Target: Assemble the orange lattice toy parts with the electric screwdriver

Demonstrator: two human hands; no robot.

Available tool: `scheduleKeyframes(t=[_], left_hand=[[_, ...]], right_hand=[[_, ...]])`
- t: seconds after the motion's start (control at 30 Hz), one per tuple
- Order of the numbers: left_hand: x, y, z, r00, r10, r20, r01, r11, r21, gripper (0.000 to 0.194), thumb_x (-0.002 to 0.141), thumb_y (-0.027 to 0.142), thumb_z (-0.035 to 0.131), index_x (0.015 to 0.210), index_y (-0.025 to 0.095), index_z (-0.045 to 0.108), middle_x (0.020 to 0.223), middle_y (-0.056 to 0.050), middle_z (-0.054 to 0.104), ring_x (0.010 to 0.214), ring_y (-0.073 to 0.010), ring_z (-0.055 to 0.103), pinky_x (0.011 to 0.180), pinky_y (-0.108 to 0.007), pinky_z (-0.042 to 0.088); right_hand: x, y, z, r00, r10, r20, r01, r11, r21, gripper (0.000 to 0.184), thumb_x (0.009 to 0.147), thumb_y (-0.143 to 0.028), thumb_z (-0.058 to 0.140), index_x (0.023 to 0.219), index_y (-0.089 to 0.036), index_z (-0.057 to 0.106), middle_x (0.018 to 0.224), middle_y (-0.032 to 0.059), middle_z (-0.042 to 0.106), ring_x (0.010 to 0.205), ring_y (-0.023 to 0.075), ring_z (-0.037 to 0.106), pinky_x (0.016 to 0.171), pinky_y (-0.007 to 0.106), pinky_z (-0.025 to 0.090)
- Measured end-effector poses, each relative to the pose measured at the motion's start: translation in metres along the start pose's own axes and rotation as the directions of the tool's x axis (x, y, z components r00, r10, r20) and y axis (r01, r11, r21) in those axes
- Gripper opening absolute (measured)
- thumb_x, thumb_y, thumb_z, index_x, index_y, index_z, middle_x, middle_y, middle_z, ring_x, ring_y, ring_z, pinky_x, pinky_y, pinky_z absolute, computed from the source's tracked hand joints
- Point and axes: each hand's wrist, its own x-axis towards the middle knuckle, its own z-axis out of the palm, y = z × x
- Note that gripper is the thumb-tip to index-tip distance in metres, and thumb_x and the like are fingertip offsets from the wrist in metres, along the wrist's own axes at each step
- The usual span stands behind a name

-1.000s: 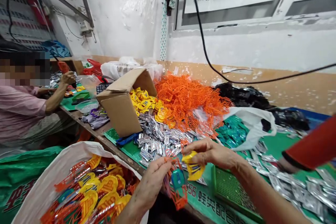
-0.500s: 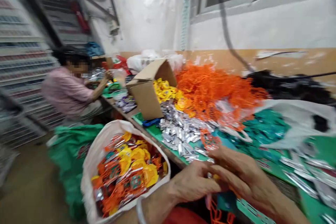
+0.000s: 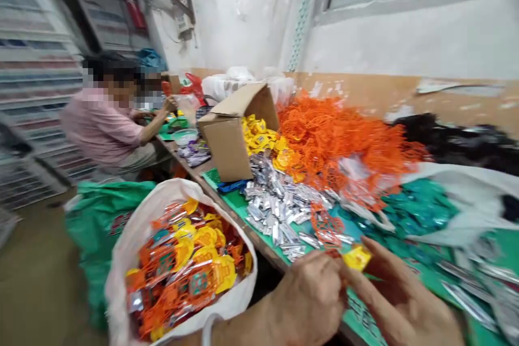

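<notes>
A: Quick status pls. Where's the yellow pc point(image 3: 357, 257)?

B: Between L hand point(image 3: 312, 292) and R hand point(image 3: 405, 292), approx. over the near edge of the worktop point(image 3: 237, 200).

A: Main risk?

B: Dropping the yellow pc past the near edge, poss. into the dark gap beside the white sack point(image 3: 121, 243). Likely cause: too loose a pinch on the R side, w/ little worktop underneath.

A: Any snags?

B: Maybe. Note the orange lattice pc point(image 3: 326, 227) just beyond the L knuckles, close to the silvery strips point(image 3: 279, 216). Easy to catch w/ a fingertip, b/c of all that open mesh. Also poss.: knocking strips over the near edge w/ a careless sweep.

A: And the fingers, L side?

B: Curled well in, knuckles up, next to the yellow pc. Can't tell how tightly closed, nor what's inside; tips hidden, plus blur.

A: R side?

B: Spread, w/ a clear V between thumb and index around the yellow pc. Touching, by the look of it; can't confirm a firm grip.

A: Rest of the layout?

B: Toward the far edge, the orange lattice pile point(image 3: 344, 135); left of that, the cardboard box point(image 3: 227, 146) on its side, w/ yellow pcs point(image 3: 259, 135) spilling out. Toward the right end, teal pcs point(image 3: 421, 205).
</notes>
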Motion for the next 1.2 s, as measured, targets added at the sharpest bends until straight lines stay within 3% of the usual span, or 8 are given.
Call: scheduleKeyframes(t=[0.1,0.17,0.27,0.37,0.6,0.83,1.0,1.2], left_hand=[[-0.001,0.005,-0.002,0.998,0.049,0.028,-0.052,0.992,0.116,0.033,0.089,0.005,0.033,0.112,0.006,0.057,0.092,-0.014,0.069,0.084,-0.0233,0.064,0.078,-0.039,0.058],[-0.002,0.006,-0.002,0.995,0.08,0.059,-0.089,0.982,0.166,0.033,0.089,0.005,0.034,0.114,0.007,0.056,0.096,-0.013,0.069,0.086,-0.024,0.065,0.079,-0.04,0.058],[-0.003,0.005,0.001,0.985,0.161,0.056,-0.17,0.959,0.226,0.037,0.088,0.003,0.034,0.12,0.003,0.052,0.098,-0.014,0.069,0.087,-0.0253,0.065,0.082,-0.041,0.058],[-0.004,0.002,0.011,0.972,0.232,0.024,-0.231,0.942,0.242,0.042,0.09,0.005,0.032,0.13,0.001,0.045,0.099,-0.015,0.069,0.086,-0.0256,0.064,0.079,-0.041,0.058],[-0.002,0.003,0.02,0.938,0.336,-0.09,-0.297,0.909,0.292,0.039,0.099,0.016,0.024,0.118,0.011,0.057,0.098,-0.011,0.071,0.078,-0.0211,0.062,0.073,-0.037,0.055],[0.0,0.008,0.009,0.952,0.292,-0.09,-0.233,0.886,0.402,0.043,0.099,0.013,0.022,0.116,0.007,0.06,0.105,-0.011,0.073,0.083,-0.0211,0.063,0.076,-0.034,0.053],[-0.002,0.005,0.017,0.952,0.287,-0.107,-0.231,0.903,0.364,0.045,0.099,0.013,0.02,0.117,0.007,0.061,0.106,-0.011,0.072,0.087,-0.0216,0.063,0.08,-0.035,0.052],[-0.003,0.009,0.016,0.953,0.294,-0.068,-0.255,0.906,0.338,0.044,0.099,0.014,0.021,0.118,0.008,0.06,0.106,-0.012,0.073,0.082,-0.0207,0.063,0.075,-0.034,0.054]], right_hand=[[-0.006,-0.011,0.002,0.968,0.253,0.003,-0.248,0.948,0.199,0.058,0.067,-0.04,0.081,0.12,-0.023,0.065,0.11,0.0094,0.074,0.087,0.0257,0.074,0.064,0.027,0.062],[-0.01,-0.007,0.004,0.941,0.338,0.012,-0.311,0.851,0.422,0.063,0.06,-0.035,0.086,0.118,-0.025,0.066,0.117,0.0099,0.071,0.096,0.027,0.072,0.074,0.03,0.062],[-0.021,0.009,0.005,0.947,0.321,-0.003,-0.245,0.729,0.639,0.067,0.054,-0.025,0.089,0.117,-0.027,0.066,0.122,0.0099,0.069,0.106,0.0269,0.069,0.082,0.03,0.06],[-0.036,0.025,0.006,0.953,0.3,-0.053,-0.172,0.673,0.719,0.067,0.057,-0.021,0.088,0.119,-0.03,0.066,0.126,0.0091,0.067,0.112,0.0254,0.066,0.087,0.028,0.057],[-0.044,0.03,0.011,0.972,0.162,-0.172,0.011,0.696,0.718,0.064,0.064,-0.017,0.084,0.123,-0.03,0.064,0.128,0.0084,0.066,0.112,0.0235,0.065,0.091,0.027,0.055],[-0.048,0.026,0.017,0.926,0.137,-0.351,0.081,0.837,0.541,0.062,0.066,-0.011,0.081,0.123,-0.026,0.063,0.126,0.0094,0.066,0.114,0.0231,0.065,0.091,0.027,0.056],[-0.058,0.027,0.018,0.935,0.199,-0.294,0.006,0.818,0.575,0.064,0.069,-0.018,0.081,0.128,-0.028,0.058,0.135,0.009,0.06,0.121,0.0242,0.06,0.097,0.032,0.053],[-0.058,0.032,0.017,0.957,0.154,-0.244,0.015,0.818,0.575,0.066,0.07,-0.017,0.08,0.13,-0.028,0.056,0.136,0.0093,0.059,0.121,0.0255,0.06,0.097,0.034,0.054]])
